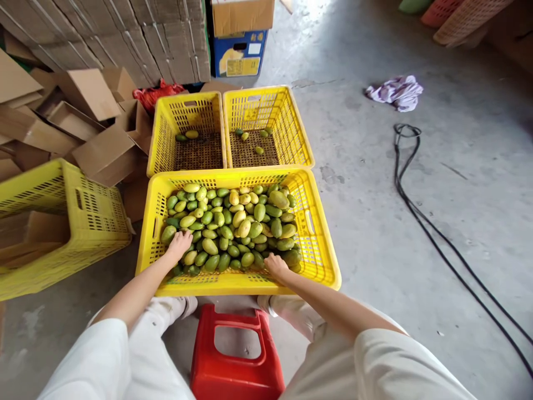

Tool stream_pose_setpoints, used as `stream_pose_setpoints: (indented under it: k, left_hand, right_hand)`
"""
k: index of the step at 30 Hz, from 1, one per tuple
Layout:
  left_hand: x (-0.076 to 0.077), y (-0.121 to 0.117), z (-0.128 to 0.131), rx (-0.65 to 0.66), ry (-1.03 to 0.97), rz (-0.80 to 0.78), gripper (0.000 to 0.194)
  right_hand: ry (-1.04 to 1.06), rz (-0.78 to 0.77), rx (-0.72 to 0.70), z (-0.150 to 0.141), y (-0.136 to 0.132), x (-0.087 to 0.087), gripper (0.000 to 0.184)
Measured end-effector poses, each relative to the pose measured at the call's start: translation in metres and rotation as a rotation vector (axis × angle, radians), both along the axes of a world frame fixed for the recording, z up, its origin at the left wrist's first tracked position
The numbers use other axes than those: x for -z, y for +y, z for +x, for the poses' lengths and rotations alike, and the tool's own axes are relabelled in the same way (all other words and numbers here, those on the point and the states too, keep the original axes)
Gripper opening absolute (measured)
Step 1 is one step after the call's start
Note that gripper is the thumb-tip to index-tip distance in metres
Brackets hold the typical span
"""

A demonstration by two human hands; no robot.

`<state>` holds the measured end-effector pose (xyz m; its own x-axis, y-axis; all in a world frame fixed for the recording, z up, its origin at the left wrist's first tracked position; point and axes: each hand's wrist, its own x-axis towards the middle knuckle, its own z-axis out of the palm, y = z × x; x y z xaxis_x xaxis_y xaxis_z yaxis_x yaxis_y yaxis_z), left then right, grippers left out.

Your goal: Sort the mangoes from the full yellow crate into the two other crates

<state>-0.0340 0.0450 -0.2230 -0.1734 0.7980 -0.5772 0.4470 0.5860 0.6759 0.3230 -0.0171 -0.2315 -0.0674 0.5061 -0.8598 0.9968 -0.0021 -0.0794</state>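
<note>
A large yellow plastic crate (320,222) stands in front of me, filled with green and yellow oval fruits (225,230) that look like small mangoes. At the crate's left front, my left hand (182,244) rests on the fruits with its fingers curled down; the fingertips are partly hidden. Farther right, near the front rim, my right hand (275,264) has its fingers bent in among the fruits. What that hand grips, if anything, is covered by its own fingers. Both forearms reach over the crate's near rim.
Two yellow crates (225,125) behind hold a few fruits. At left are a tilted yellow crate (97,214) and a heap of cardboard boxes (106,155). A red stool (237,375) is between my legs. Black cable (425,219) and a crumpled cloth (397,93) lie on the right floor.
</note>
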Motion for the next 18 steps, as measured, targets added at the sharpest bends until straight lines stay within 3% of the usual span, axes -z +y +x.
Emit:
stream_pose_setpoints:
  k: [6,12,16,18]
  left_hand:
    - [-0.001,0.000,0.002,-0.095,-0.077,0.026,0.032]
    - [-0.022,0.005,0.016,-0.061,-0.070,0.037,0.008]
    - [-0.049,0.021,0.030,-0.016,-0.120,0.035,0.042]
    - [-0.066,0.031,0.037,0.016,-0.176,0.028,0.048]
  right_hand:
    - [-0.015,-0.038,0.037,-0.003,0.006,-0.009,0.042]
    - [0.059,-0.079,0.141,-0.001,0.028,-0.018,0.046]
    - [0.213,-0.175,0.283,0.011,0.058,-0.034,0.035]
    - [0.346,-0.211,0.382,0.019,0.073,-0.047,0.043]
